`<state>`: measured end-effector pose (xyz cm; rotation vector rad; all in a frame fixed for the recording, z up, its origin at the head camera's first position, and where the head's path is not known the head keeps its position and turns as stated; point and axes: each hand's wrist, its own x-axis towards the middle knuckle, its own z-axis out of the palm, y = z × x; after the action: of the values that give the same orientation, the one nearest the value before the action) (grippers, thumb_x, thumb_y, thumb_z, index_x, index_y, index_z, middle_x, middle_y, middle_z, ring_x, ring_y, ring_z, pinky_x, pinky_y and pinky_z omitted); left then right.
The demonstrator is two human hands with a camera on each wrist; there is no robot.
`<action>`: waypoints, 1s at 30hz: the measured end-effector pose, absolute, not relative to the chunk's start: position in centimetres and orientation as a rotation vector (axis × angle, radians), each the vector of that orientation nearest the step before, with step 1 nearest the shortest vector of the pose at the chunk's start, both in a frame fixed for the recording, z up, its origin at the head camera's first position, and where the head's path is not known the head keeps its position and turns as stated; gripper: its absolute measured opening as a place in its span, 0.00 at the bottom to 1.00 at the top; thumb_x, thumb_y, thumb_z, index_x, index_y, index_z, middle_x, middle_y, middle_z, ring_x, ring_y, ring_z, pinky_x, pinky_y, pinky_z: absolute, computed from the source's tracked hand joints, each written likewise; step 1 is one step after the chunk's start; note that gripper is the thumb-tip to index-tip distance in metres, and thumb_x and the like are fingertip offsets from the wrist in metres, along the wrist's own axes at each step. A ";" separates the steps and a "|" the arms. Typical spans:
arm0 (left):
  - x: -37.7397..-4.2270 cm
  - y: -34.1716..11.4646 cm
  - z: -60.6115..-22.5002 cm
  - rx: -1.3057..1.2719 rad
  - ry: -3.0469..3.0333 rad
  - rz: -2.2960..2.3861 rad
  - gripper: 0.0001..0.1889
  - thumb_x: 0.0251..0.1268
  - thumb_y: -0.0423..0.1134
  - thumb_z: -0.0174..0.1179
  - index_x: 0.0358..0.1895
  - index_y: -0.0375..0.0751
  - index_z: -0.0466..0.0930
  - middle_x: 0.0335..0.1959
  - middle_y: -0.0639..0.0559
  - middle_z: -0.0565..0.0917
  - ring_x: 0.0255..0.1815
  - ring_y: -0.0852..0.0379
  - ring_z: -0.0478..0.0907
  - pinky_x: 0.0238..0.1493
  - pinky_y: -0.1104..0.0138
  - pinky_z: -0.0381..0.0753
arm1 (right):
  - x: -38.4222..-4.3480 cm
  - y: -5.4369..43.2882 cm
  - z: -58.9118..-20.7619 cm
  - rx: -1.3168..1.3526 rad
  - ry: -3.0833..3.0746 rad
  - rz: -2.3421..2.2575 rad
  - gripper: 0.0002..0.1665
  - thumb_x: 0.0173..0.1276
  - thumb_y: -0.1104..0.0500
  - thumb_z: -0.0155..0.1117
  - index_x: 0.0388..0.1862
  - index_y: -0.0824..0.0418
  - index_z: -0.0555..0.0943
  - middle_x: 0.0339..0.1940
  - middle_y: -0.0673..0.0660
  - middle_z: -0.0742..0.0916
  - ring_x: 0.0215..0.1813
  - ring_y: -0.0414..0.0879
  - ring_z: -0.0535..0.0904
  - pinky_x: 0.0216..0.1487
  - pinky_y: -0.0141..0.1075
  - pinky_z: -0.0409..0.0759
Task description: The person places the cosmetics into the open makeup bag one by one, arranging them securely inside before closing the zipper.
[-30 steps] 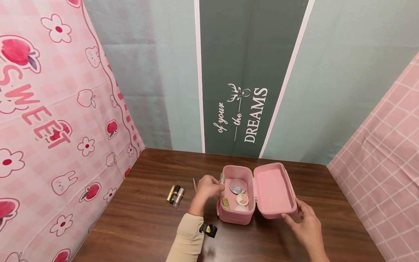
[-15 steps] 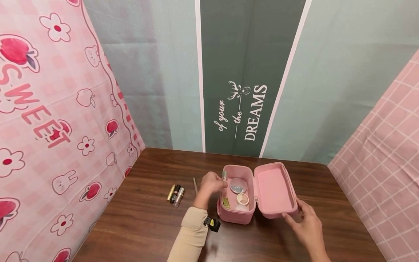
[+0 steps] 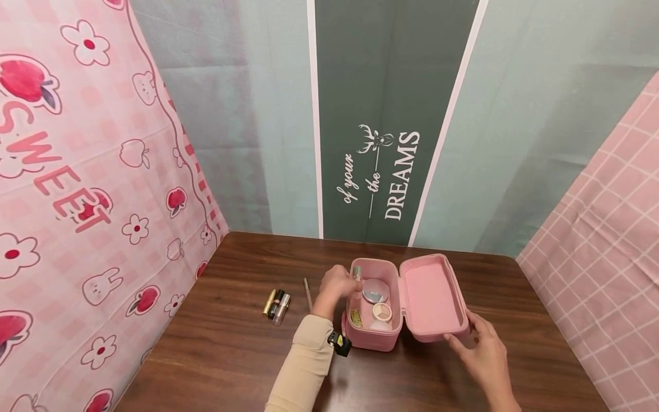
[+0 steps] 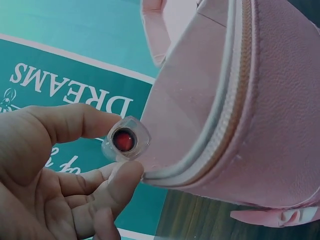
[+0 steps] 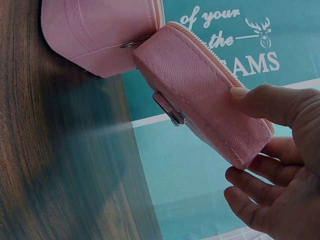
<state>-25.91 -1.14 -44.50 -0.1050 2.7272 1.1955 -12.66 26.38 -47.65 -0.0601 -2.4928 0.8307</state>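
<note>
My left hand [image 3: 340,282] pinches a clear lipstick tube [image 4: 126,139], one fingertip on either side of it, up at the left rim of the pink case [image 3: 373,341]. From the head view my own fingers hide part of the tube, so I can't fairly say whether its lower end is inside the case or just over the edge.

The tube looks light, hard and slick, probably plastic, so I'd judge its flat sides the best place to pinch; squeezed on a corner, it could twist away.

Well apart from that, my right hand [image 3: 484,349] holds the swung-back lid [image 3: 435,300] by its outer corner, thumb on one side and fingers on the other. The lid seems light and fairly stiff with a softish skin, so a loose grip at that corner should steady it.

Inside the case lie a round compact [image 3: 375,290] and a small round palette [image 3: 382,312]. Three more tubes [image 3: 281,309] and a pencil [image 3: 307,292] lie on the table [image 3: 221,337].
</note>
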 end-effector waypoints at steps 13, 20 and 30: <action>-26.8 0.1 -44.7 -0.020 2.802 1.144 0.14 0.42 0.40 0.72 0.23 0.36 0.76 0.20 0.49 0.75 0.21 0.54 0.72 0.21 0.67 0.73 | -12.7 26.3 -47.4 -0.059 -2.506 0.828 0.38 0.43 0.62 0.77 0.54 0.73 0.73 0.45 0.68 0.78 0.38 0.56 0.76 0.34 0.48 0.75; -27.6 1.0 -44.4 0.019 2.848 1.074 0.15 0.40 0.39 0.72 0.29 0.35 0.78 0.21 0.48 0.76 0.23 0.52 0.71 0.23 0.65 0.73 | -12.7 26.3 -47.4 -0.048 -2.496 0.824 0.38 0.42 0.62 0.78 0.53 0.73 0.74 0.45 0.69 0.78 0.37 0.56 0.76 0.33 0.49 0.74; -28.4 2.1 -44.5 0.024 2.887 0.881 0.14 0.35 0.39 0.73 0.24 0.37 0.78 0.18 0.49 0.75 0.20 0.54 0.72 0.21 0.67 0.72 | -12.7 26.3 -47.5 -0.051 -2.506 0.830 0.38 0.43 0.63 0.78 0.53 0.72 0.74 0.46 0.69 0.78 0.37 0.55 0.76 0.33 0.51 0.74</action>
<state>-28.40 2.05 -44.45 0.0237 2.8866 0.8814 -12.72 26.34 -47.45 -0.0509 -2.5055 0.8299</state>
